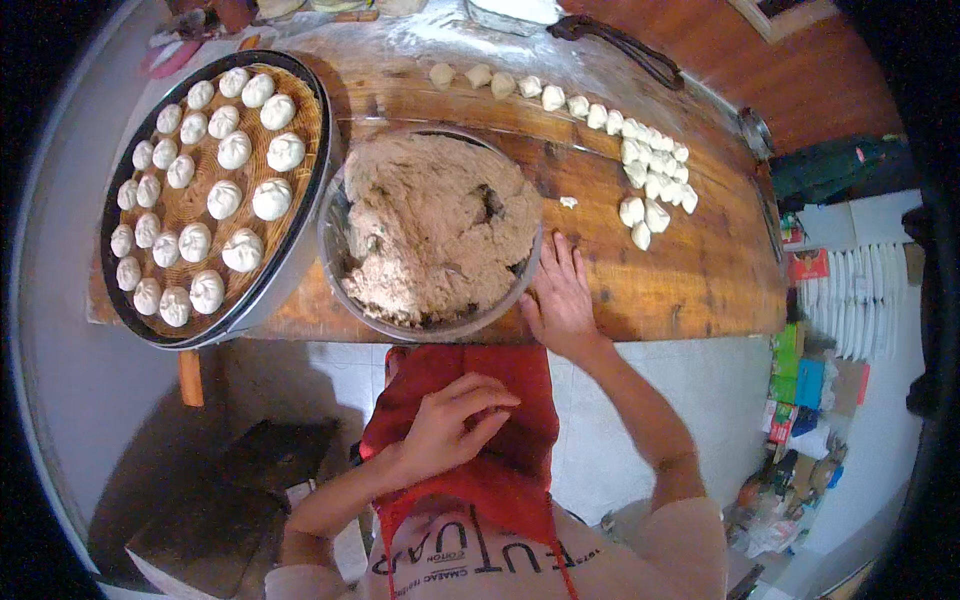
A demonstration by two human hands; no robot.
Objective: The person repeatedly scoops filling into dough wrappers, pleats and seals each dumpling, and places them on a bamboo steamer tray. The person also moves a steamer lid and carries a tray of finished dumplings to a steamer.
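My left hand hangs in front of the red apron, loosely curled, its thumb apart from the fingers at the base. I see nothing in it. Flat on the wooden table, close to the right rim of a large bowl, rests my right hand with fingers stretched forward and nothing in its grasp. The bowl is filled with a pale brown minced filling with a dark hollow near its right side. Small dough pieces lie farther right in a cluster, with a row running towards the back.
Left of the bowl, a round steamer tray with a woven base carries many pleated buns. A dough scrap lies on the wooden table. Flour and a dark strap-like item are at the back. Packages stand at right.
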